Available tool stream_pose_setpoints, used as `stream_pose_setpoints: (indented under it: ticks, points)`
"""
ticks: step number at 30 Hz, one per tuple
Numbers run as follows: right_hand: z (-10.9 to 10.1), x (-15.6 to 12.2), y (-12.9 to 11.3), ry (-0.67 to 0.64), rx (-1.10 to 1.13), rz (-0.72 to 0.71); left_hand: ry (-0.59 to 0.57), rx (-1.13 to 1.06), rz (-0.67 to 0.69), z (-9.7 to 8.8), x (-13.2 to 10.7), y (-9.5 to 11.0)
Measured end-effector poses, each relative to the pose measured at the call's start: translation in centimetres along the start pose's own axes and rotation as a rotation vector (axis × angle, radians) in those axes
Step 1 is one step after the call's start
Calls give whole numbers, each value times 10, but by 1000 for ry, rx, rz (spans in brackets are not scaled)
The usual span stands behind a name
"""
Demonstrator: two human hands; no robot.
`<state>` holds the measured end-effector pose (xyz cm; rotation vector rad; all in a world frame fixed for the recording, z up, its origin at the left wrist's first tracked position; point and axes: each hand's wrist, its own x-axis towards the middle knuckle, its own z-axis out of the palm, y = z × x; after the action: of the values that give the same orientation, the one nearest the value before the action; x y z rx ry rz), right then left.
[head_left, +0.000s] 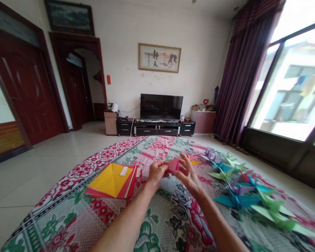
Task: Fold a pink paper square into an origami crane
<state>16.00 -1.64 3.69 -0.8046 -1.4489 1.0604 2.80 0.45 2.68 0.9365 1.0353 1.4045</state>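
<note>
Both my hands meet over the flowered cloth point(157, 224) and hold a small folded piece of pink paper point(174, 164) between them. My left hand point(156, 174) pinches its left edge with fingers curled. My right hand point(188, 172) grips its right side, fingers partly raised. A stack of coloured paper sheets point(112, 180), yellow on top, lies to the left of my hands. Several folded paper cranes point(238, 189) in blue, green, purple and pink lie in a row to the right.
The cloth covers a low surface in a living room. A yellow paper piece point(194, 162) lies just beyond my right hand. Beyond are a tiled floor point(36, 171), a TV point(161, 106) on a low cabinet, dark wooden doors at left and a large window with curtains at right.
</note>
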Motion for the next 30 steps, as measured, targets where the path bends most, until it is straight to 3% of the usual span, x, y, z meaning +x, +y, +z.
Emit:
stream_pose_setpoints:
  ticks: [5,12,18,20,23,27,30]
  points:
    - [7,0,9,49,63,49,39,-75,-23,1,1,-2]
    - [13,12,33,221,117,64,-36,184,34,1,-2,-6]
    - [-1,13,28,205,96,116,114,391,240,-9,6,-4]
    - [-3,12,26,156,74,127,45,355,201,-10,5,-2]
    - [-3,12,24,153,82,134,-148,255,110,-8,-1,1]
    - [-5,13,22,296,167,116,-200,164,-22,-6,-6,0]
    - [-6,13,20,280,96,-13,-248,105,-115,-6,-4,-4]
